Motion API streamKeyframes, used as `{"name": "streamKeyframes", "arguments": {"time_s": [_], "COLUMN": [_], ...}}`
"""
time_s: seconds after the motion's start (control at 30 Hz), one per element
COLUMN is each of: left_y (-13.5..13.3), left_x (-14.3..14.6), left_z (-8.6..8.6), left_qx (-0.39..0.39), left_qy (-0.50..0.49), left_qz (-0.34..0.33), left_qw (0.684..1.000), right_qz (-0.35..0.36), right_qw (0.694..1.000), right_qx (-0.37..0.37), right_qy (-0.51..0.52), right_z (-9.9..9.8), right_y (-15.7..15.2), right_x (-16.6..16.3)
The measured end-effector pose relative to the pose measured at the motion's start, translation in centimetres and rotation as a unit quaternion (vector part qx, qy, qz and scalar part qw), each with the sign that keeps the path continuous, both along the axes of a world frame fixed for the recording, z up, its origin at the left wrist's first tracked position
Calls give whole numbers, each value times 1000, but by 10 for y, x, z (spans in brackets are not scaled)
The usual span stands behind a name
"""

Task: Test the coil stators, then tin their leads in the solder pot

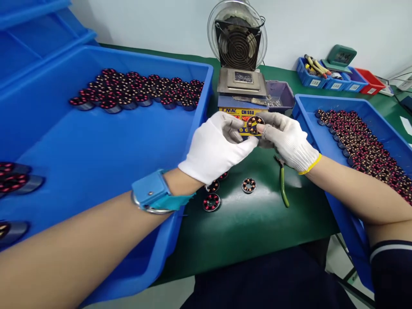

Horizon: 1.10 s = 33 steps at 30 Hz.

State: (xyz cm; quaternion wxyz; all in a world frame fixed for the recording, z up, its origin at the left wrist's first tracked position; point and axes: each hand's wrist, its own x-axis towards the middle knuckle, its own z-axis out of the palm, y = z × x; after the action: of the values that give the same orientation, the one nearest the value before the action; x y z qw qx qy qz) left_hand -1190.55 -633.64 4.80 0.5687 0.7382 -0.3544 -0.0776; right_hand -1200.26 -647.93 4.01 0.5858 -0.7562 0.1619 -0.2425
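Observation:
A small round motor stator point(255, 124) with copper windings is pinched between the thumb and fingers of my right hand point(283, 137), in a white knit glove with a yellow cuff. The thumb tip shows bare. Just left of it is my left hand point(222, 143), also gloved, its curled fingers and thumb apart; whether its thumb touches the stator I cannot tell. Both hands are in front of a solder pot point(243, 83) marked CM 558. On the green table below lie a copper-wound stator point(249, 185), a red-wound stator point(211, 202) and green-handled cutters point(282, 182).
A large blue tray point(128, 150) with many stators stands on the left. Another blue tray point(325, 171), densely filled, is on the right. Behind are a fan point(238, 45), a purple bin point(280, 92), small tool bins point(310, 77) and a clock point(341, 55).

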Motion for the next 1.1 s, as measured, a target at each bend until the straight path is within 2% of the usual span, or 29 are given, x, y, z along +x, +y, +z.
{"name": "streamKeyframes", "arguments": {"time_s": [0.1, 0.2, 0.27, 0.3, 0.4, 0.47, 0.57, 0.67, 0.73, 0.83, 0.9, 0.97, 1.03, 1.1], "left_y": [1, 5, 6, 6, 2, 0, 1, 4, 5, 6, 5, 3, 1, 1], "left_x": [-6, -10, -12, -12, -11, -8, -4, -2, 0, 7, 12, 13, 11, 5], "left_z": [-4, -3, 1, 3, 8, 7, 3, 0, 2, 6, 6, 5, 4, 4], "left_qx": [-5, 98, 150, 150, 111, 108, 95, 49, -1, -105, -141, -98, 0, 54], "left_qy": [-30, -91, -97, -92, -51, -20, -3, 2, 11, 49, 89, 123, 137, 134], "left_qz": [-37, -118, -117, -84, 28, 25, -30, -52, -26, 56, 68, 17, -58, -109], "left_qw": [999, 984, 977, 981, 992, 994, 995, 997, 1000, 992, 984, 987, 989, 984], "right_qz": [-4, -9, -10, -10, -11, -13, -10, -10, -20, -35, -36, -36, -34, -31], "right_qw": [1000, 1000, 1000, 1000, 999, 999, 998, 998, 999, 998, 998, 997, 997, 996], "right_qx": [11, 20, 25, 28, 38, 43, 50, 34, 7, -24, -32, -37, -41, -48], "right_qy": [3, 2, 2, 3, 3, -3, -23, -43, -46, -47, -50, -54, -57, -66], "right_z": [-1, -1, 1, 2, 3, 1, -3, -5, -4, -1, 0, -1, -2, -2], "right_y": [3, 2, 1, 1, 4, 8, 13, 13, 11, 9, 9, 11, 13, 15], "right_x": [0, 1, 0, 0, 0, 1, 4, 6, 6, 5, 4, 4, 4, 4]}}
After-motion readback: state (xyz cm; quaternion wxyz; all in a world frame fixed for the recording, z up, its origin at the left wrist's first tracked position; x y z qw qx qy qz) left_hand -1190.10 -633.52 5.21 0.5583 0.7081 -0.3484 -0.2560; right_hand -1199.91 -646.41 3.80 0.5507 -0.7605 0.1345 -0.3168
